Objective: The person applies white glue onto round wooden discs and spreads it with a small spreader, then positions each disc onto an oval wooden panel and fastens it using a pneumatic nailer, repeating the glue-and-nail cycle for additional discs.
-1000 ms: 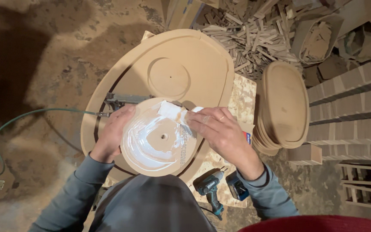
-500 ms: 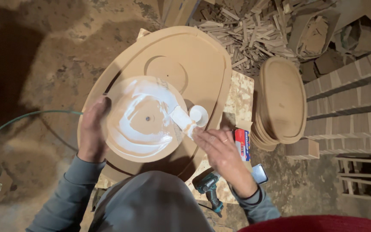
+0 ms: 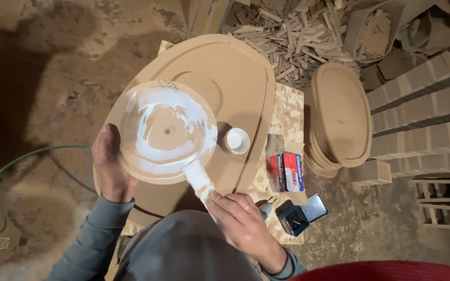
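A round wooden disc (image 3: 165,132) is held tilted above a large oval board (image 3: 220,88) that lies on the counter (image 3: 287,112). The disc's upper face is smeared with white glue in uneven rings, and bare wood shows around the small centre hole.

The left hand (image 3: 111,165) cups the disc's left edge; its grip is closed around the rim, thumb on top and fingers hidden beneath. The right hand (image 3: 240,221) is pinched around the handle of a glue-coated spreader (image 3: 199,179), whose white tip rests on the disc's lower right edge.

For the spreading to be done well, it is judged that the disc should be kept steady by the left hand while the spreader is drawn in even, overlapping strokes, so that the thick streaks are thinned and the bare patches near the centre and rim are covered. Glue is best kept from running over the edge onto the holding fingers; the tilt should be eased if drips form.

A small white cup (image 3: 237,140) stands on the oval board just beside the disc. A red and blue box (image 3: 286,171) lies near it on the counter, a stack of oval boards (image 3: 339,119) rises to the right, and wood offcuts (image 3: 292,31) lie heaped beyond.
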A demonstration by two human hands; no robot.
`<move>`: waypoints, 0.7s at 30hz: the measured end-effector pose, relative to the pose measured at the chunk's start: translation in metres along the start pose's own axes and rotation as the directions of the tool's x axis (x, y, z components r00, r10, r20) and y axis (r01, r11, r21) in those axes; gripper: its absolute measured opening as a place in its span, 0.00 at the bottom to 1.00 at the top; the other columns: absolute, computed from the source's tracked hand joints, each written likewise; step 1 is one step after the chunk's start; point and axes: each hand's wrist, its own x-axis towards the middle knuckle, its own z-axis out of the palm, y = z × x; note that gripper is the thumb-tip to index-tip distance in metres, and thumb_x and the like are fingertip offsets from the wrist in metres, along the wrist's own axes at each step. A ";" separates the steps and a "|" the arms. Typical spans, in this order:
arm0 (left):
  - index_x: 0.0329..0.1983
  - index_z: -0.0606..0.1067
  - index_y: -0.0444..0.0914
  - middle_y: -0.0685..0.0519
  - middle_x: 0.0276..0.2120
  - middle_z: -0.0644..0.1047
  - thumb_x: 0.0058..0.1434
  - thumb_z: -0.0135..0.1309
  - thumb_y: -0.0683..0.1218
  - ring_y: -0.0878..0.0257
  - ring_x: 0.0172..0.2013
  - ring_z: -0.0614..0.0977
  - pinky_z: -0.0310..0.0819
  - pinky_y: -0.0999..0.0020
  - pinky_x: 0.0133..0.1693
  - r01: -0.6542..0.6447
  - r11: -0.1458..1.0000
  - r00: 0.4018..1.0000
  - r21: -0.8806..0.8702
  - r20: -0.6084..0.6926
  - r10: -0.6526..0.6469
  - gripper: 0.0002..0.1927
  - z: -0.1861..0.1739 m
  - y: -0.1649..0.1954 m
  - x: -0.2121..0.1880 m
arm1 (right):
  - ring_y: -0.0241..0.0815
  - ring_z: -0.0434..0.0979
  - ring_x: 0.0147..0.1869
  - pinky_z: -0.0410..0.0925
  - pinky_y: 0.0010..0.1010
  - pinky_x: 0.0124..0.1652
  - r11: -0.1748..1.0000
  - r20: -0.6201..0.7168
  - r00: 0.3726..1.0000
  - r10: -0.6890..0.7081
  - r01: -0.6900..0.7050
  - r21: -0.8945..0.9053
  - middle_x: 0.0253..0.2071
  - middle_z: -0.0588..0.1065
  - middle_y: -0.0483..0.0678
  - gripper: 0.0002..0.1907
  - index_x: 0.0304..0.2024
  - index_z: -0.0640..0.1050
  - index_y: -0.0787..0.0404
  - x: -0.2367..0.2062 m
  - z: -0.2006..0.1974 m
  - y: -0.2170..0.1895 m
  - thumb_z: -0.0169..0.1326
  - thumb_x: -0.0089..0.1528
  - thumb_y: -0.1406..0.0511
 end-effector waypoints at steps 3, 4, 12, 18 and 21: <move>0.30 0.60 0.42 0.62 0.29 0.58 0.81 0.40 0.51 0.72 0.33 0.61 0.58 0.71 0.37 -0.069 0.995 0.997 0.078 0.032 0.067 0.20 -0.003 -0.002 0.001 | 0.50 0.79 0.50 0.72 0.35 0.53 0.916 -0.169 0.932 0.320 -0.259 0.306 0.48 0.81 0.54 0.10 0.49 0.78 0.65 -0.017 -0.002 0.007 0.53 0.66 0.74; 0.31 0.60 0.43 0.61 0.30 0.59 0.80 0.40 0.50 0.72 0.33 0.62 0.58 0.70 0.37 -0.036 0.999 0.999 0.018 0.036 0.035 0.18 -0.003 -0.002 0.001 | 0.48 0.78 0.47 0.72 0.35 0.53 0.812 -0.192 0.850 0.491 -0.366 0.455 0.44 0.82 0.53 0.04 0.45 0.77 0.66 -0.016 0.001 0.019 0.52 0.69 0.73; 0.42 0.65 0.26 0.54 0.27 0.61 0.72 0.48 0.48 0.66 0.30 0.61 0.54 0.66 0.32 -0.640 0.453 0.768 0.621 0.493 0.409 0.18 0.006 0.010 -0.016 | 0.41 0.75 0.29 0.68 0.33 0.28 0.033 0.139 0.542 0.828 -0.296 0.955 0.31 0.74 0.47 0.02 0.40 0.74 0.66 0.003 0.018 0.093 0.51 0.66 0.73; 0.32 0.63 0.37 0.59 0.28 0.60 0.76 0.41 0.47 0.70 0.31 0.59 0.53 0.70 0.32 -0.092 0.910 0.974 0.404 0.225 -0.002 0.15 -0.008 0.010 -0.017 | 0.37 0.73 0.29 0.67 0.29 0.29 0.208 0.042 0.627 0.778 -0.320 0.924 0.31 0.74 0.48 0.00 0.41 0.73 0.66 0.022 0.005 0.111 0.51 0.67 0.73; 0.33 0.63 0.37 0.59 0.30 0.59 0.77 0.43 0.47 0.69 0.32 0.59 0.53 0.69 0.34 0.031 0.952 0.980 0.305 0.179 -0.089 0.15 -0.013 0.007 -0.015 | 0.37 0.74 0.30 0.68 0.28 0.30 0.342 -0.056 0.666 0.743 -0.307 0.888 0.30 0.74 0.48 0.01 0.41 0.72 0.65 0.042 -0.003 0.112 0.50 0.68 0.73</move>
